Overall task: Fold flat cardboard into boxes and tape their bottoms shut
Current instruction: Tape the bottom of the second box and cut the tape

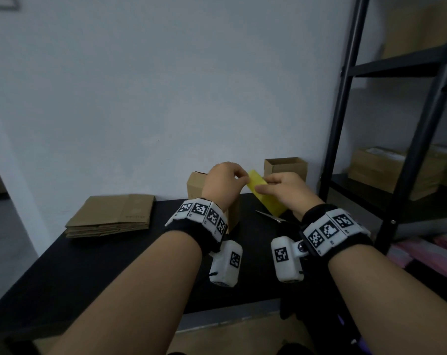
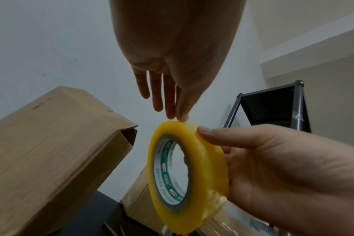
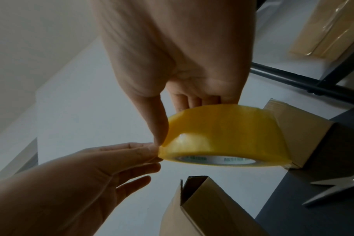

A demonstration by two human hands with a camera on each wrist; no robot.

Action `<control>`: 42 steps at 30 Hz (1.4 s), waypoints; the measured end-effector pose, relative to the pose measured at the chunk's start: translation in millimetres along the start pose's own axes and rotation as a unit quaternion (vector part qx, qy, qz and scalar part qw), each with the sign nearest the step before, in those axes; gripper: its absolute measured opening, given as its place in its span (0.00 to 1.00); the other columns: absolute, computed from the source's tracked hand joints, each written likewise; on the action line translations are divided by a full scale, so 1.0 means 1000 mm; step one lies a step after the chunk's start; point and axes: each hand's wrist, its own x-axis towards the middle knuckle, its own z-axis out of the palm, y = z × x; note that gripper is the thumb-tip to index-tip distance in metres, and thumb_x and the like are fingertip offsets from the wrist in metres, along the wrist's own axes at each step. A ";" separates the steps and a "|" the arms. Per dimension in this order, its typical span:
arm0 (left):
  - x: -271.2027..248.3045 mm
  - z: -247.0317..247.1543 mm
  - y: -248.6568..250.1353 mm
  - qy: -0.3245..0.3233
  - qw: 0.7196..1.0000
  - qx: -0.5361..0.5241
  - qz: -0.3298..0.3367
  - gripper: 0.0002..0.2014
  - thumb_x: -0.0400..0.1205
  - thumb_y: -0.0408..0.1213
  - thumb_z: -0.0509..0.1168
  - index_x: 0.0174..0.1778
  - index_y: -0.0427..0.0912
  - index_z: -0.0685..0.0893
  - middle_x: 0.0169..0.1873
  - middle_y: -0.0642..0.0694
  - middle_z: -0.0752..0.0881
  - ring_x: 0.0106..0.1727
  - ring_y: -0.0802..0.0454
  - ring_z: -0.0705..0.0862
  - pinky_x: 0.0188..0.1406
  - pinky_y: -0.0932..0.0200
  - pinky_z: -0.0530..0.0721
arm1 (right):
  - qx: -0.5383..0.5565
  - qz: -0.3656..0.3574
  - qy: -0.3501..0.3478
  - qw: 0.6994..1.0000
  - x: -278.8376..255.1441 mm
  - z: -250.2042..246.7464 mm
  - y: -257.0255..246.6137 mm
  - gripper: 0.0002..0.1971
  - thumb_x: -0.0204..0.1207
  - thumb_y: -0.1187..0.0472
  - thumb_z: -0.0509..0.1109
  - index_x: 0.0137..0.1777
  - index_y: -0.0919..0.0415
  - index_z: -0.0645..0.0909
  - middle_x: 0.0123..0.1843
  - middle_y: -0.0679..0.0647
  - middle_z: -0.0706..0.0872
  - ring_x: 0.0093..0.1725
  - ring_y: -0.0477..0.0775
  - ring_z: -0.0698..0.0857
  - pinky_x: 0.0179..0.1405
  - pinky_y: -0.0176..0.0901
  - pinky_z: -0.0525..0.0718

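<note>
Now my right hand [image 1: 286, 190] grips the yellow tape roll [image 1: 254, 181] above the far edge of the desk [image 1: 102, 265], while my left hand [image 1: 222, 180] pinches its rim.

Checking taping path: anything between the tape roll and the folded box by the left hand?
Nothing visible. The right hand holds the tape roll in the air beside the box, open gap between; left hand fingertips pinch its rim. Scissors lie aside.

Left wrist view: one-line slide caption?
Right hand grips the yellow tape roll while the left hand pinches at its rim, beside a folded cardboard box.
</note>
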 end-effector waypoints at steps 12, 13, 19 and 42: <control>0.008 -0.016 0.003 0.049 0.995 -0.060 -0.057 0.06 0.79 0.37 0.66 0.37 0.43 0.84 0.38 0.48 0.87 0.41 0.50 0.84 0.40 0.59 0.78 | 0.091 -0.019 -0.112 0.989 -0.011 0.007 0.002 0.18 0.74 0.53 0.77 0.61 0.61 0.85 0.51 0.54 0.92 0.51 0.50 0.90 0.51 0.42 0.87; 0.009 -0.017 0.000 0.053 0.995 -0.062 -0.065 0.06 0.79 0.39 0.67 0.36 0.45 0.84 0.38 0.48 0.87 0.42 0.49 0.84 0.42 0.57 0.80 | 0.098 -0.018 -0.117 0.988 -0.012 0.008 0.002 0.17 0.74 0.54 0.76 0.58 0.63 0.86 0.50 0.56 0.92 0.49 0.51 0.90 0.51 0.43 0.87; 0.011 -0.022 -0.009 0.080 0.993 -0.058 -0.069 0.06 0.79 0.40 0.66 0.36 0.48 0.82 0.39 0.48 0.87 0.45 0.47 0.84 0.47 0.52 0.83 | 0.092 -0.038 -0.043 0.994 -0.011 0.010 -0.006 0.22 0.73 0.46 0.76 0.50 0.68 0.88 0.48 0.62 0.91 0.42 0.52 0.87 0.42 0.40 0.81; 0.016 -0.031 -0.013 0.114 0.986 -0.090 -0.082 0.06 0.82 0.39 0.66 0.42 0.41 0.84 0.34 0.50 0.82 0.38 0.51 0.80 0.39 0.59 0.75 | 0.033 0.019 0.016 0.999 -0.002 0.014 -0.013 0.25 0.70 0.40 0.76 0.39 0.66 0.84 0.32 0.61 0.85 0.27 0.55 0.84 0.30 0.43 0.83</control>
